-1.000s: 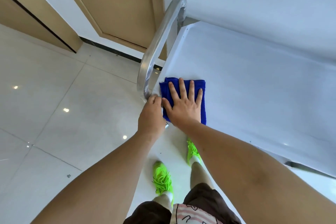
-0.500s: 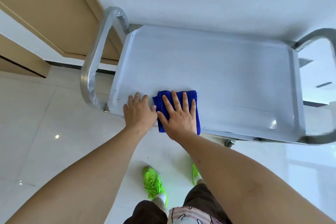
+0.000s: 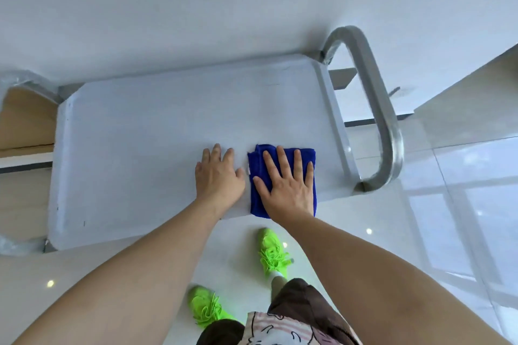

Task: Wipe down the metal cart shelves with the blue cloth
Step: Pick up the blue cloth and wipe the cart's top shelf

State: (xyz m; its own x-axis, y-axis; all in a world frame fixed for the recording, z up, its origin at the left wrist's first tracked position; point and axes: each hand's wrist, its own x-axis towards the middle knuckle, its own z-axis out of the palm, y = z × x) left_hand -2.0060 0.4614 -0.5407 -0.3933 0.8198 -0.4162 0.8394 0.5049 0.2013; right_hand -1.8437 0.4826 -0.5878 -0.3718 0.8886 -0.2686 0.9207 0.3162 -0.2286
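Top shelf (image 3: 140, 148) being wiped: blue cloth (image 3: 283, 154) pressed flat under spread right hand (image 3: 286, 190) near handle (image 3: 378, 109); left hand (image 3: 218, 179) flat, empty beside cloth. Next: unwiped shelf area away from handle to be covered.

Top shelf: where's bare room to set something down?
Free: the shelf from the left rim to the left hand, and the far strip beyond both hands. Crowded: near edge by the right handle, where the right hand presses the blue cloth.
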